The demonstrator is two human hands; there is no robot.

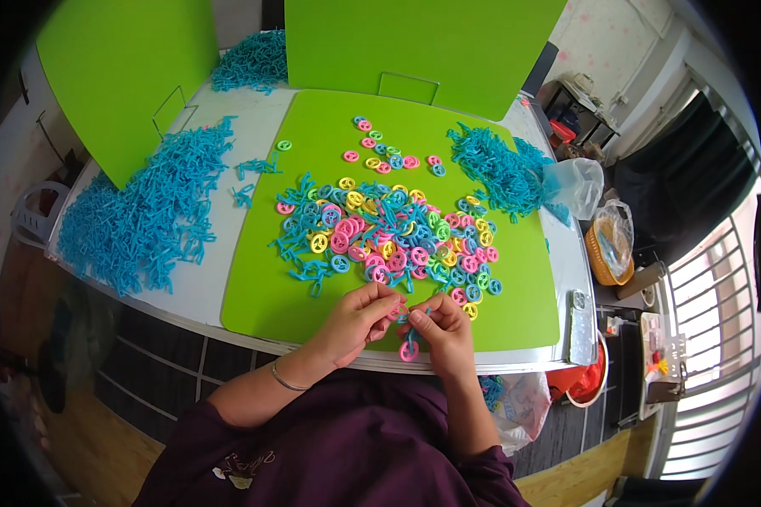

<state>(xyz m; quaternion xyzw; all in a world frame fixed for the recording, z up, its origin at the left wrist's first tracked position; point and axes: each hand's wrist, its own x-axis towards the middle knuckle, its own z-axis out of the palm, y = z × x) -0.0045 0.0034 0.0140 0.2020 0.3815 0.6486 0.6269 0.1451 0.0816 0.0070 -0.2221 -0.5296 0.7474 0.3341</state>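
Observation:
My left hand pinches a small pink plastic wheel between thumb and fingertips, at the near edge of the green mat. Close beside it, my right hand has thumb and index finger closed on a teal plastic frame piece. A second pink wheel hangs at the lower end of that piece. The fingers partly hide how the parts meet. Just beyond my hands lies a mixed heap of wheels in pink, yellow, blue and green, with teal pieces among them.
Large piles of teal pieces lie at the left, the right and the far left corner. Two upright green boards stand behind the mat. A phone rests at the table's right edge, near a basket.

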